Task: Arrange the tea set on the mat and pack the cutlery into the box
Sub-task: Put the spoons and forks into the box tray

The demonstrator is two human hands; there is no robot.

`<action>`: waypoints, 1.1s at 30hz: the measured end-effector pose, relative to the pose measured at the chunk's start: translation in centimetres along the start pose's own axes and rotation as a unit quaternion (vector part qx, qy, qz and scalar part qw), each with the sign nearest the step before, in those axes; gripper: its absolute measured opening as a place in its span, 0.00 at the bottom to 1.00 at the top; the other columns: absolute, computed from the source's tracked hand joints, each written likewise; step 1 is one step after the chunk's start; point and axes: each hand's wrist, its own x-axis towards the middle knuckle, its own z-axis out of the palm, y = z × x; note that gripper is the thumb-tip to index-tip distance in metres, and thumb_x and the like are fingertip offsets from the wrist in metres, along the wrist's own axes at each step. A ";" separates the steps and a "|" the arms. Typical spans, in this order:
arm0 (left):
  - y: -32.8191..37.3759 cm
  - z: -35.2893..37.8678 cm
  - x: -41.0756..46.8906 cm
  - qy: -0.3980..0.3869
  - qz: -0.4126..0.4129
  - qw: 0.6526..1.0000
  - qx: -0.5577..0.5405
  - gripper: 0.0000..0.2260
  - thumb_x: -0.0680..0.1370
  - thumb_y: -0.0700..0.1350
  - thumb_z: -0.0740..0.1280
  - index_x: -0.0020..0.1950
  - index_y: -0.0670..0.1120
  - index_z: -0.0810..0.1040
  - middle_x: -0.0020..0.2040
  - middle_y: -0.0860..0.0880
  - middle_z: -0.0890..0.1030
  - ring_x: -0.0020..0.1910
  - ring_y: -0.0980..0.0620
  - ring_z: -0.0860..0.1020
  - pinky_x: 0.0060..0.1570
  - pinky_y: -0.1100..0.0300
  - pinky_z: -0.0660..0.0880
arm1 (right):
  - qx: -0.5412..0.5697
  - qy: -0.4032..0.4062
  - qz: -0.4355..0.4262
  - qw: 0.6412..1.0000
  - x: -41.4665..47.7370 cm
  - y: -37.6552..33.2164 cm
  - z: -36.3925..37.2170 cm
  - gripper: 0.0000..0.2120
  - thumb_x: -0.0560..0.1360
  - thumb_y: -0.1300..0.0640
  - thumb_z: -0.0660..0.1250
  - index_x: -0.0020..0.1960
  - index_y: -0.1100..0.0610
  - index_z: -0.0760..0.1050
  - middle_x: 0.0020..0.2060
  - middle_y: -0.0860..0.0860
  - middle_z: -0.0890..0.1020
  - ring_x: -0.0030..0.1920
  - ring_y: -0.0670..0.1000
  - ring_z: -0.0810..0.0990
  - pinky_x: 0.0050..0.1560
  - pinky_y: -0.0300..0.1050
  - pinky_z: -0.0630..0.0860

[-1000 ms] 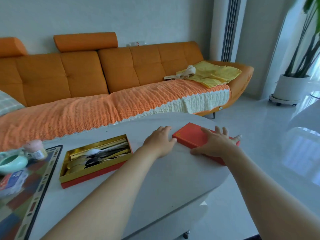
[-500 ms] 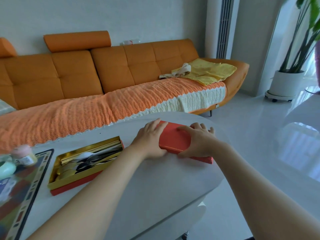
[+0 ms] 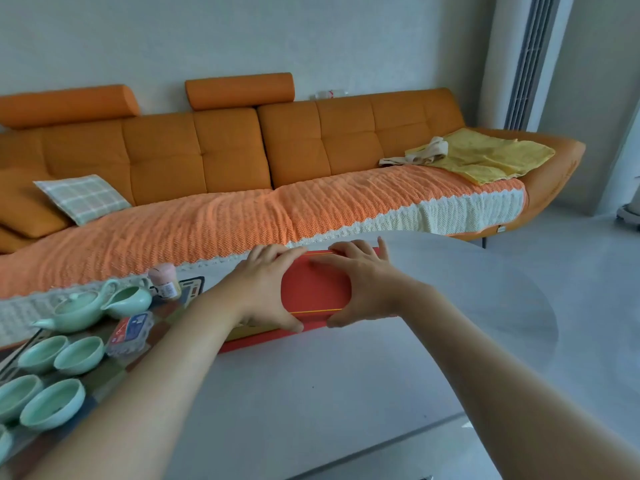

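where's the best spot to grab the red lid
Its long edges, from above: the red lid is flat, long and thin. The left hand and right hand hold it so, thumbs on the near edge, fingers over the far one.

A home living room — long orange sofa with cushions, throw blanket, low table.

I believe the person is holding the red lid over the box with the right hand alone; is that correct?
Not quite: both hands hold it. The head view shows the left hand gripping the red lid at its left end and the right hand at its right end, over the box.
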 end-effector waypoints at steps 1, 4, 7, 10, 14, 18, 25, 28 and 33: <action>-0.8 0.1 -0.7 0.006 -0.017 1.000 -0.016 0.57 0.56 0.67 0.76 0.78 0.60 0.49 0.72 0.56 0.57 0.72 0.52 0.54 0.70 0.51 0.62 | 0.005 -0.007 0.003 1.000 0.6 -0.5 0.4 0.50 0.58 0.30 0.73 0.74 0.32 0.53 0.73 0.48 0.62 0.75 0.52 0.51 0.72 0.70 0.37; -3.3 0.8 -2.5 0.021 -0.059 0.997 -0.051 0.53 0.56 0.67 0.76 0.76 0.61 0.54 0.70 0.57 0.59 0.71 0.54 0.54 0.69 0.53 0.61 | 0.053 -0.051 0.043 0.996 2.2 -1.1 1.5 0.54 0.57 0.31 0.74 0.75 0.31 0.49 0.77 0.46 0.52 0.78 0.53 0.44 0.74 0.68 0.48; -4.9 2.0 -3.4 0.024 -0.084 0.994 -0.064 0.50 0.57 0.67 0.77 0.75 0.63 0.57 0.71 0.58 0.60 0.71 0.55 0.54 0.69 0.55 0.59 | 0.112 -0.088 0.066 0.988 3.1 -1.5 2.6 0.52 0.57 0.35 0.78 0.73 0.30 0.53 0.77 0.42 0.48 0.77 0.52 0.50 0.70 0.59 0.66; -5.8 2.9 -3.3 0.023 -0.102 0.992 -0.076 0.51 0.58 0.66 0.77 0.76 0.62 0.58 0.72 0.57 0.60 0.72 0.54 0.54 0.69 0.56 0.57 | 0.115 -0.099 0.064 0.986 4.0 -1.7 3.7 0.45 0.60 0.40 0.79 0.71 0.30 0.59 0.77 0.44 0.50 0.75 0.55 0.57 0.63 0.56 0.73; -7.0 3.6 -2.7 0.008 -0.115 0.987 -0.110 0.50 0.59 0.66 0.77 0.76 0.61 0.57 0.75 0.56 0.58 0.74 0.54 0.52 0.71 0.55 0.55 | 0.137 -0.095 0.085 0.982 4.7 -1.2 4.7 0.42 0.60 0.42 0.79 0.69 0.31 0.63 0.76 0.45 0.54 0.73 0.55 0.61 0.64 0.55 0.73; -7.8 4.1 -2.1 -0.009 -0.122 0.980 -0.154 0.48 0.59 0.67 0.77 0.76 0.61 0.61 0.77 0.56 0.56 0.76 0.55 0.49 0.74 0.52 0.53 | 0.147 -0.096 0.102 0.979 5.1 -1.2 5.5 0.40 0.62 0.42 0.78 0.70 0.33 0.65 0.75 0.46 0.55 0.73 0.55 0.61 0.67 0.56 0.70; -7.6 4.5 -2.9 -0.020 -0.140 0.974 -0.179 0.46 0.63 0.64 0.77 0.77 0.59 0.61 0.79 0.57 0.53 0.78 0.56 0.48 0.74 0.53 0.52 | 0.154 -0.078 0.087 0.981 4.6 -1.8 6.1 0.37 0.64 0.43 0.77 0.70 0.36 0.66 0.74 0.46 0.59 0.73 0.53 0.61 0.70 0.53 0.66; -7.6 4.6 -3.7 -0.016 -0.147 0.970 -0.191 0.44 0.65 0.63 0.77 0.77 0.58 0.62 0.79 0.57 0.54 0.78 0.56 0.51 0.73 0.55 0.52 | 0.147 -0.069 0.081 0.983 4.4 -2.3 6.0 0.36 0.66 0.42 0.76 0.71 0.37 0.67 0.74 0.46 0.60 0.73 0.53 0.59 0.71 0.53 0.64; -7.1 5.4 -4.2 -0.044 -0.137 0.975 -0.168 0.43 0.70 0.63 0.73 0.79 0.59 0.55 0.80 0.56 0.47 0.78 0.56 0.43 0.75 0.53 0.48 | 0.145 -0.101 0.090 0.980 4.0 -2.7 6.1 0.32 0.72 0.39 0.70 0.73 0.37 0.63 0.76 0.46 0.56 0.76 0.53 0.53 0.73 0.53 0.58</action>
